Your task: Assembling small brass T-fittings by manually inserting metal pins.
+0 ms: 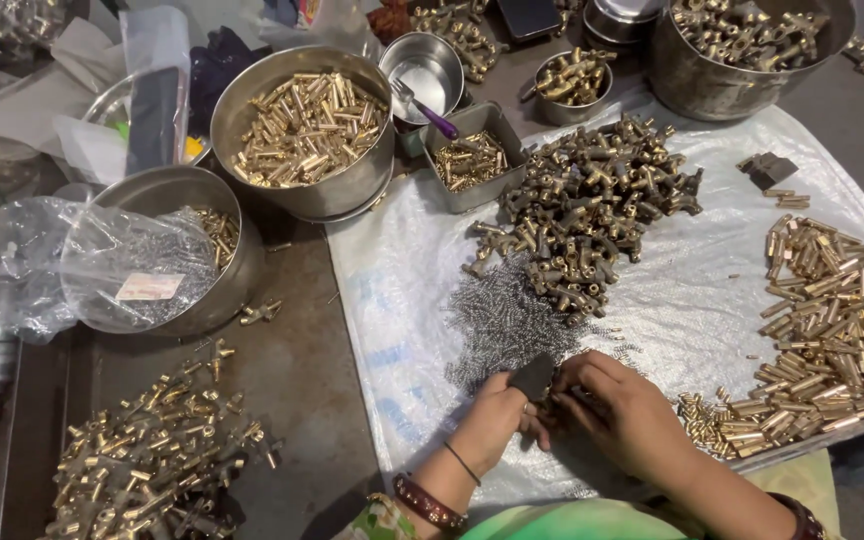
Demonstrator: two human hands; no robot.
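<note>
My left hand (497, 412) pinches a small dark block (532, 376) low in the centre of the head view, over a white plastic sheet (392, 300). Touching it from the right, my right hand (620, 408) has its fingers curled around a small part that I cannot make out. Just above both hands lies a spread of small steel springs (502, 320). Behind the springs is a heap of dark brass tee fittings (587, 215). To the right of my right hand lies a pile of brass tubes (822, 330).
A large steel bowl of brass tubes (304, 130) and a small square tin (472, 158) stand at the back. A steel bowl with a plastic bag (142, 255) is on the left. Assembled brass fittings (157, 455) lie bottom left. A big steel pot (737, 45) sits top right.
</note>
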